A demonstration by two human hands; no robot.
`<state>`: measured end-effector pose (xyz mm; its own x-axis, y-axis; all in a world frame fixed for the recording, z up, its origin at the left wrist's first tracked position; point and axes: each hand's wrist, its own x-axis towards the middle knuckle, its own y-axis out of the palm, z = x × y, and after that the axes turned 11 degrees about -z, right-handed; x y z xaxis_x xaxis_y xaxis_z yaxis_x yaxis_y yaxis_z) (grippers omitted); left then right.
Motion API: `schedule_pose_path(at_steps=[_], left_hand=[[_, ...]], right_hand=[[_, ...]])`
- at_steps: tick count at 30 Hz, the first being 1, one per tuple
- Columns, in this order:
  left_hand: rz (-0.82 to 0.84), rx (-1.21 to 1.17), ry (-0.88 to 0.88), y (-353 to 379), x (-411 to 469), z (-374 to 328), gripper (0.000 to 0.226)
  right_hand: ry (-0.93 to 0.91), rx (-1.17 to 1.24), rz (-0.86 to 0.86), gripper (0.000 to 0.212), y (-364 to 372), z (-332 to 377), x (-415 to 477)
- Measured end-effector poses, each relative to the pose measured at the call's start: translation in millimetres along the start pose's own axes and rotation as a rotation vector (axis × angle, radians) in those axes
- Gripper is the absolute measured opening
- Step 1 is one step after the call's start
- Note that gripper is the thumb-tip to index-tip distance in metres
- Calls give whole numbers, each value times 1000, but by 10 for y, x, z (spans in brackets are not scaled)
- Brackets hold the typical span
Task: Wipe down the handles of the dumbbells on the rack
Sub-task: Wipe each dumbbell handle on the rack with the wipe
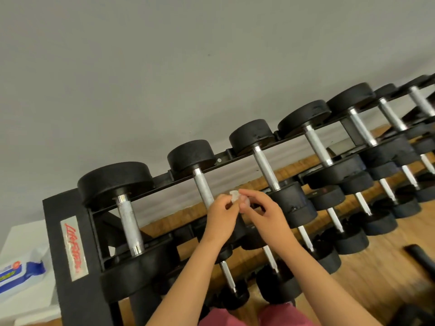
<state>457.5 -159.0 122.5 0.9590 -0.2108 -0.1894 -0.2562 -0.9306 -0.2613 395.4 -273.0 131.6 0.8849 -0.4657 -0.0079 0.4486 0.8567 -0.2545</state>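
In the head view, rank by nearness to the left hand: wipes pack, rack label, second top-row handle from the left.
1. Second top-row handle, just beside the left hand.
2. Rack label, on the rack end post, further left.
3. Wipes pack, far left, beyond that post.

Gym — tiered rack (70, 234), rows of dumbbells (270, 158), wood floor (376, 267)

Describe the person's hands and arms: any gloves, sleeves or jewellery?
Both the left hand and right hand are bare: no gloves, rings or watch visible. The forearms show no sleeves up to the frame edge. Dusty-red clothing shows below.
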Motion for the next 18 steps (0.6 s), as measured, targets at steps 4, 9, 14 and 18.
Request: schedule_pose_path(at_steps=[4, 9, 14, 18], left_hand=[[160, -51, -120, 283, -61, -107, 41], [146, -55, -103, 719, -124, -184, 33], [-86, 122, -1, 1103, -15, -96, 32], [-68, 151, -79, 1352, 113, 65, 35]], right_hand=[[-7, -53, -26, 38, -328, -158, -2], [-102, -201, -223, 31, -695, -452, 81], [-171, -268, -342, 34, -1268, -823, 310], [-359, -319, -210, 40, -1414, -1173, 399]])
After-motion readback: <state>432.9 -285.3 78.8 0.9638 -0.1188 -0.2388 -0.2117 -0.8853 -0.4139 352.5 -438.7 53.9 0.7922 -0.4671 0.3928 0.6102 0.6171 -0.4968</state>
